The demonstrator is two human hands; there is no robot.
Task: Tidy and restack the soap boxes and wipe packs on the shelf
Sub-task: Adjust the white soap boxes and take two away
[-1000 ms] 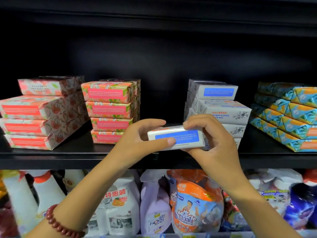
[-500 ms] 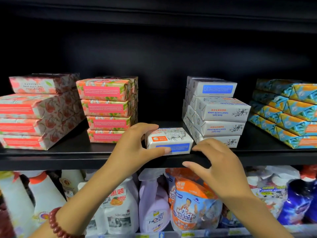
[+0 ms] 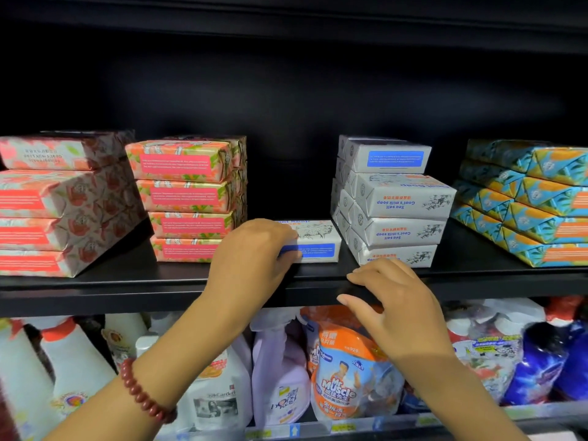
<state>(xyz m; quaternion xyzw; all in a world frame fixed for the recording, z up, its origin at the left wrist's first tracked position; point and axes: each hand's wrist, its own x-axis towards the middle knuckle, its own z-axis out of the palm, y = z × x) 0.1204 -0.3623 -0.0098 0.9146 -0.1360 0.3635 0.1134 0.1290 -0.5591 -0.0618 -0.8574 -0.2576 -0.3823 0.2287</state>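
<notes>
A single white soap box with a blue label (image 3: 318, 243) lies flat on the black shelf (image 3: 127, 278), between the pink stack and the white stack. My left hand (image 3: 251, 253) holds its left end, fingers over the top and thumb on the front face. My right hand (image 3: 394, 300) hovers in front of the shelf edge, fingers relaxed and holding nothing. The white soap box stack (image 3: 394, 205) stands just right of the single box. A pink floral stack (image 3: 191, 198) stands on its left.
A larger pink stack (image 3: 54, 205) fills the shelf's far left and a teal-orange stack (image 3: 528, 202) the far right. Below, the lower shelf holds cleaner bottles (image 3: 280, 370), an orange refill pouch (image 3: 346, 374) and white jugs (image 3: 73, 361).
The white box was held by both hands in the air, then set down on the shelf and pushed further back. My right hand let go and drew back to the shelf edge.
</notes>
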